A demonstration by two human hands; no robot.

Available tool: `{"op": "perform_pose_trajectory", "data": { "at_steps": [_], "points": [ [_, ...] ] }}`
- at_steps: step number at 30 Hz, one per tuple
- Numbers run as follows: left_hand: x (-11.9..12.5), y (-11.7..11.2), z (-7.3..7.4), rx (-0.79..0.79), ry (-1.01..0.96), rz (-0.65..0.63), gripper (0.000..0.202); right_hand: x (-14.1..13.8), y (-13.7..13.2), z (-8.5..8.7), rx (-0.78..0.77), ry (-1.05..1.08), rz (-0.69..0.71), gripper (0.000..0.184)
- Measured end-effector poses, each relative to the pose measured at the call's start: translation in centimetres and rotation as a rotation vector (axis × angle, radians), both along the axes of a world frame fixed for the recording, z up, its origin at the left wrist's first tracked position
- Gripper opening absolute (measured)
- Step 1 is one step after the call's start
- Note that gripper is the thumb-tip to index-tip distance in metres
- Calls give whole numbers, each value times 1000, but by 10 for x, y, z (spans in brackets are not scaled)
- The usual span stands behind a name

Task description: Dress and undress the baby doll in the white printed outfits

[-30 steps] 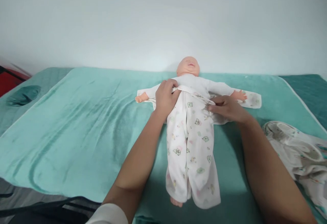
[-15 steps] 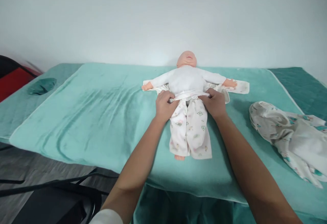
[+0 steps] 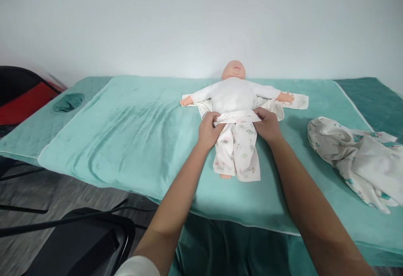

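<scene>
A baby doll (image 3: 234,87) lies on its back on a teal towel (image 3: 132,129), arms spread, head toward the wall. It wears a white top and printed white trousers (image 3: 236,152). My left hand (image 3: 209,130) is closed on the trousers' waistband at the doll's left hip side as I see it. My right hand (image 3: 267,124) is closed on the waistband at the other side. An opened printed garment (image 3: 296,102) lies spread under the doll's arms. One bare foot shows at the trouser hem.
A crumpled printed cloth (image 3: 355,156) lies on the towel at the right. A dark teal bundle (image 3: 67,102) sits at the far left of the table. A black chair (image 3: 85,242) stands below the table's near edge, and a red and black object (image 3: 25,100) at left.
Both hands have come down from the doll's chest to its waist, gripping the trousers' waistband. The view has pulled back, so the doll appears smaller and farther.
</scene>
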State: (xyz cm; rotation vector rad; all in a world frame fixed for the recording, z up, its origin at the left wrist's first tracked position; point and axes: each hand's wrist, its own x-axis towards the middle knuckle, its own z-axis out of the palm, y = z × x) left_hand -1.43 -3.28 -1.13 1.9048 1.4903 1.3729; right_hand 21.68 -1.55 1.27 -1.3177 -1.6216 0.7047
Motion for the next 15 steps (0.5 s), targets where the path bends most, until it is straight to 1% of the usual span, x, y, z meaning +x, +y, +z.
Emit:
{"op": "perform_pose_trajectory", "data": {
  "at_steps": [3,5,7,9,12,14,15],
  "points": [
    [-1,1,-1,48,31,12,15,6,-15,5,-141,34,169,17],
    [-2,1,-1,73,39,7,16,8,-26,10,-246,30,285,31],
    [-2,2,-2,103,47,16,17,9,-36,14,-327,25,370,46],
    [-3,3,-3,140,58,32,17,10,-43,15,-376,61,421,51],
    [-3,5,-3,173,47,38,16,11,-48,13,-423,135,483,44],
    [-3,6,-2,164,35,37,17,11,-51,11,-420,130,487,51],
    [-2,7,-1,155,33,39,17,10,-52,9,-410,115,463,54]
  ]
}}
